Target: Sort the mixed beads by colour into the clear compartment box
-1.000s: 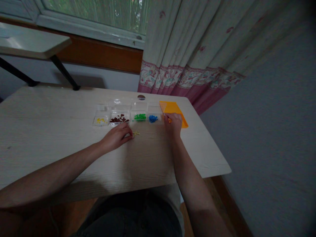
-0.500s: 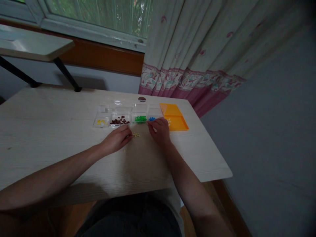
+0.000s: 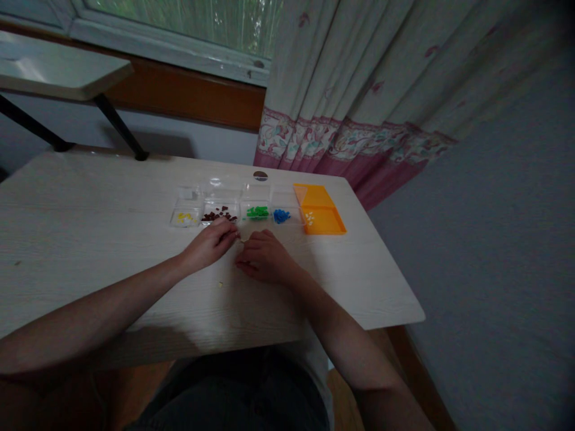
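My left hand (image 3: 213, 240) is closed, thumb and fingertips pinched together just in front of the box of brown pieces (image 3: 220, 216). Whatever it grips is too small to make out. Close by on the right, my right hand (image 3: 266, 257) rests low over the table with its fingers curled; its fingertips are partly hidden, and what they hold cannot be seen. A few tiny pale-yellow pieces (image 3: 243, 240) show in the gap between both hands. One stray yellow piece (image 3: 220, 284) lies nearer me on the tabletop.
Clear lidded boxes stand in a row behind the hands, holding yellow pieces (image 3: 185, 218), green pieces (image 3: 257, 213) and blue pieces (image 3: 281, 216). An open orange box (image 3: 330, 222) with white pieces (image 3: 309, 219) ends the row. A raised shelf (image 3: 67, 72) stands at back left.
My right hand has moved left and toward me, from beside the blue pieces to the small yellow pile, now mostly covered. My left hand has shifted slightly upward in view.
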A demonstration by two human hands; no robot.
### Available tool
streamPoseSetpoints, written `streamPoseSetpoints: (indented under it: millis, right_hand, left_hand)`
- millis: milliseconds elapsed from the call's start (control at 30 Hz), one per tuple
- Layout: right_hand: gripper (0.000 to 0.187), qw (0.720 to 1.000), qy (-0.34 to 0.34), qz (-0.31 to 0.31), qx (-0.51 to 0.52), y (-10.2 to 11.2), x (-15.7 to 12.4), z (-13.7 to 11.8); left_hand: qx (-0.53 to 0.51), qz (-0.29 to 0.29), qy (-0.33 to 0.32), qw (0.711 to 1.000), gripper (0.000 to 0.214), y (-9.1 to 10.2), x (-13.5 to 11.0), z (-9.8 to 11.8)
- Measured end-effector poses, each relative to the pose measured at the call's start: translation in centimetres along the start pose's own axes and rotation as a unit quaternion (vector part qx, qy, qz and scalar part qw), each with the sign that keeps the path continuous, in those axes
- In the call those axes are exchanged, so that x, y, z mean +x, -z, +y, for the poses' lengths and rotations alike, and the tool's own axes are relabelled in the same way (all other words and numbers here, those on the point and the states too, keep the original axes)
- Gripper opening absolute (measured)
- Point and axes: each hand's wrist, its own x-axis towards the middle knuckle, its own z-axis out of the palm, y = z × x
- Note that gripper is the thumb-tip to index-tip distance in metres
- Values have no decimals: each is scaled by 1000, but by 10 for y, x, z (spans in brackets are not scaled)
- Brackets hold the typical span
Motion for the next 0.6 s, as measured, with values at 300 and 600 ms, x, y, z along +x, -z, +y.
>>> streamPoseSetpoints:
  millis: [300, 600]
  right_hand:
    - [14, 993, 64, -96, 26, -14, 9, -33]
    - [14, 1000, -18, 5, -15, -17, 2, 3]
  left_hand:
    - [-26, 25, 16, 999, 30, 2, 2, -2]
    - [-25, 41, 25, 999, 31, 2, 1, -1]
